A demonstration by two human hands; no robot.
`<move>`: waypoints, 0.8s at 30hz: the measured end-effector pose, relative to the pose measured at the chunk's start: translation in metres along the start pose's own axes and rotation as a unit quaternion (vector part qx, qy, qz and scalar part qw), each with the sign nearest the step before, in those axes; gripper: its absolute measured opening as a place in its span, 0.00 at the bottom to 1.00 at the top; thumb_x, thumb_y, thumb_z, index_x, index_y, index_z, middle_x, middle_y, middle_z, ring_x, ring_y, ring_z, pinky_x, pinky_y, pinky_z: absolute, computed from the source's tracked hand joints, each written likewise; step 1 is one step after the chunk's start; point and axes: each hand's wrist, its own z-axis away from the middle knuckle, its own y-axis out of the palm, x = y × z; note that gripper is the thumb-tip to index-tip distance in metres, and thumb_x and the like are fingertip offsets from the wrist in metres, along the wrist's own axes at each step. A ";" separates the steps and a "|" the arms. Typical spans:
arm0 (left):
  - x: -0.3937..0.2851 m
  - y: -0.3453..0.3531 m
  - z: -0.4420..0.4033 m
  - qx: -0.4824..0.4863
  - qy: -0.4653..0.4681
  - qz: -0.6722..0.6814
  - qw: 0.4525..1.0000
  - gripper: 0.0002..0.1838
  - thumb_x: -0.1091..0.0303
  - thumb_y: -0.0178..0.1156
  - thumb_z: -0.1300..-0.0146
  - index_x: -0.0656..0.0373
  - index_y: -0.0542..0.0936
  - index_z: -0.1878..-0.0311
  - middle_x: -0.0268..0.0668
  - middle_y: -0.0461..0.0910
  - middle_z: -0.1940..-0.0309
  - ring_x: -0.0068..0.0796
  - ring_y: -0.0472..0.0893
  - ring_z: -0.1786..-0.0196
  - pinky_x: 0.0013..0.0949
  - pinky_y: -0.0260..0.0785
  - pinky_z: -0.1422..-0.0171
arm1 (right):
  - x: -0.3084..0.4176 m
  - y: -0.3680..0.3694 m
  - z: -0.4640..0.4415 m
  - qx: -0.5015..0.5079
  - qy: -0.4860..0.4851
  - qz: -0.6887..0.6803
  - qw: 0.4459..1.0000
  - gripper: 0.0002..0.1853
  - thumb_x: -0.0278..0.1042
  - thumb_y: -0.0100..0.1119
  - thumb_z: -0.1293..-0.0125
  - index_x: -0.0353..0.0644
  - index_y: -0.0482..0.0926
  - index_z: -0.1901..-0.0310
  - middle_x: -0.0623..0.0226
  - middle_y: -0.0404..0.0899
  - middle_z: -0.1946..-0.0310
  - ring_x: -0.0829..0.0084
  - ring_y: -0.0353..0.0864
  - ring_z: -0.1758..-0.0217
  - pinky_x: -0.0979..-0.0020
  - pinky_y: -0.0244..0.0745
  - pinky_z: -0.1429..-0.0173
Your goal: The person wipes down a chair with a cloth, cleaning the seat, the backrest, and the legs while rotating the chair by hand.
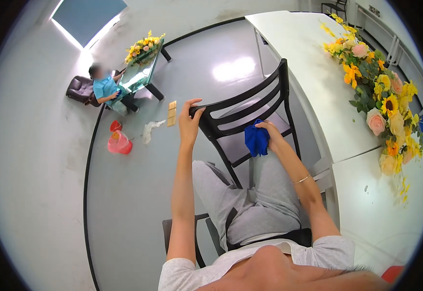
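A black chair (244,103) with a slatted back stands in front of my knees, its back toward me. At the left top corner of that back, my left hand (190,120) grips the frame between thumb and fingers. My right hand (273,136) is closed on a bunched blue cloth (256,140), which hangs down near the chair's lower slat and over my knee. Part of the chair's pale seat (265,116) shows between the slats.
On the right, a white table (313,72) bears a long flower arrangement (381,97). A pink bucket (120,143) stands on the floor at left, near wooden blocks (171,113). Beyond, a person in blue (105,88) sits at a glass table (141,75).
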 end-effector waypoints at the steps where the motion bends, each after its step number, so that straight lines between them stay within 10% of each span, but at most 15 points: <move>1: 0.003 0.001 0.001 -0.003 -0.005 0.001 1.000 0.12 0.71 0.67 0.36 0.57 0.82 0.50 0.32 0.80 0.66 0.21 0.78 0.61 0.26 0.67 0.60 | -0.002 -0.005 -0.003 0.000 -0.008 0.017 1.000 0.14 0.36 0.68 0.43 0.45 0.74 0.59 0.68 0.78 0.63 0.72 0.79 0.58 0.67 0.79 0.53; 16: 0.060 0.011 -0.046 -0.032 -0.028 0.171 0.984 0.12 0.66 0.60 0.28 0.59 0.72 0.47 0.36 0.74 0.55 0.28 0.74 0.50 0.30 0.66 0.40 | -0.001 -0.029 0.021 -0.054 -0.165 0.098 0.980 0.16 0.33 0.69 0.36 0.41 0.76 0.49 0.71 0.77 0.57 0.79 0.76 0.53 0.75 0.70 0.44; 24: 0.095 0.013 -0.052 -0.020 -0.002 0.149 0.989 0.12 0.62 0.56 0.24 0.57 0.72 0.45 0.35 0.71 0.53 0.27 0.72 0.48 0.30 0.64 0.39 | 0.108 0.003 0.018 -0.110 -0.418 -0.023 0.902 0.16 0.25 0.63 0.31 0.41 0.75 0.43 0.67 0.75 0.45 0.75 0.76 0.41 0.72 0.71 0.38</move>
